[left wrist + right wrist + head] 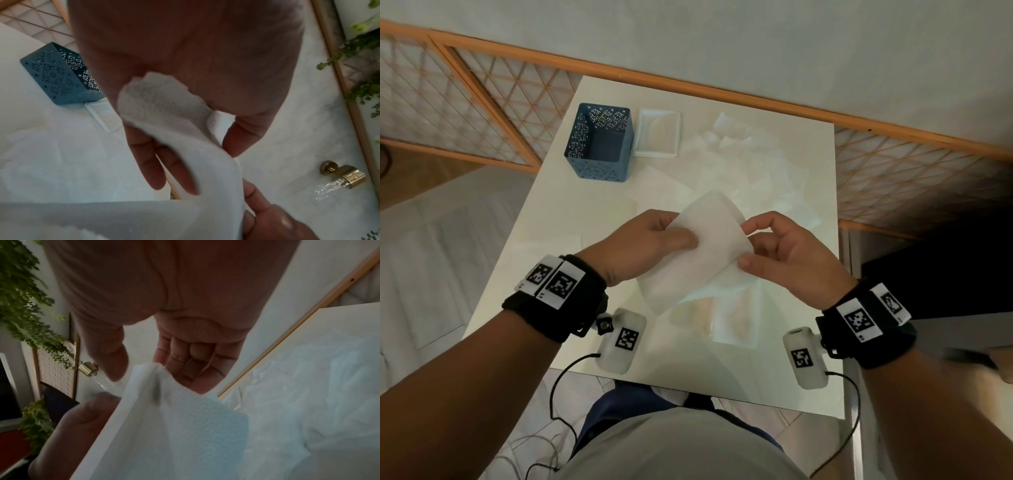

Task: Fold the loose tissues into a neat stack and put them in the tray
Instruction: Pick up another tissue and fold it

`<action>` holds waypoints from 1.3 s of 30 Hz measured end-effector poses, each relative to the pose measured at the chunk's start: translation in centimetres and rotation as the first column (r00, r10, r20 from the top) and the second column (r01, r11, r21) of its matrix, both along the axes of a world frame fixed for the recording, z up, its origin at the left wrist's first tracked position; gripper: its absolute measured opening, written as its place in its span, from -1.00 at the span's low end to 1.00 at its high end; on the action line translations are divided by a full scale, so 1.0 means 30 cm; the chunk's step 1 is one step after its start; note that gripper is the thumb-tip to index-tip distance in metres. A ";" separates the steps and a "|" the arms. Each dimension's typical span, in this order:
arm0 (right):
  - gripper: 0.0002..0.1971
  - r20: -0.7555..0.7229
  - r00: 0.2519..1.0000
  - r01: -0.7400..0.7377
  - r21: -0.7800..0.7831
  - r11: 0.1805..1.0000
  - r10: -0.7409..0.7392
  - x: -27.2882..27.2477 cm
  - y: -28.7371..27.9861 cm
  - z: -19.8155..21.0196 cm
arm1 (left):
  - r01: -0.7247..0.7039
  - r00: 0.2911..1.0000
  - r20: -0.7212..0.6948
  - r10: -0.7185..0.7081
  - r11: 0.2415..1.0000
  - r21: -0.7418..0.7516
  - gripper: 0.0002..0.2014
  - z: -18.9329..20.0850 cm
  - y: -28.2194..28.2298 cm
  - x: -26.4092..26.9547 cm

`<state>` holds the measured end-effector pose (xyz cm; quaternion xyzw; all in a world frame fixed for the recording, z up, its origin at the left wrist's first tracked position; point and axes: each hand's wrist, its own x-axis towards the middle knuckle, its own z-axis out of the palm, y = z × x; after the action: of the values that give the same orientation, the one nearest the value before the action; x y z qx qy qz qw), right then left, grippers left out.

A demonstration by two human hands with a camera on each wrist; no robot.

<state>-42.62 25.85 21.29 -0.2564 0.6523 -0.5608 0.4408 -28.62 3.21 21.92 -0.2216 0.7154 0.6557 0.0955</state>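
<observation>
A lived-in home, by the look of it: a small glossy white square table (558, 219) stands against a pale wall edged by a low orange-framed lattice screen (482, 113). Trailing green leafy plants (24, 293) hang beside the wall, a brass-coloured wall fitting (347, 175) is fixed to it, and a perforated blue metal box (599, 144) sits on the table as a household organiser

White table (544, 274) against pale wall (722, 41); orange lattice screen (465, 102); dim light.

wrists: black bands (558, 298) – white coded tags | cameras: white pods (621, 341), black cables | shirt: grey (678, 448)
</observation>
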 end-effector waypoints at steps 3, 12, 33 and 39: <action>-0.59 -0.046 0.999 0.007 -0.007 1.000 -0.007 0.020 -0.011 -0.007 | -0.056 0.998 0.020 0.056 0.997 0.047 -0.72 -0.023 -0.013 -0.016; -0.59 0.065 0.941 0.339 -0.146 0.929 -0.333 0.019 -0.004 0.006 | -0.144 0.985 0.154 0.082 0.881 0.451 -0.07 -0.125 -0.004 0.036; -0.83 -0.228 0.933 0.299 0.055 0.953 -0.280 0.040 0.045 -0.049 | -0.204 0.979 -0.128 0.161 0.829 -0.521 -0.14 -0.159 0.094 0.068; -0.83 -0.218 0.945 0.262 0.059 0.963 -0.244 0.051 0.039 -0.045 | -0.065 0.981 -0.181 -0.068 0.766 -0.639 -0.63 -0.174 0.121 0.079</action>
<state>-41.09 27.02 19.95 -0.2084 0.7463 -0.5536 0.3050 -26.25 6.85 16.70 -0.1756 0.9022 0.3899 -0.0556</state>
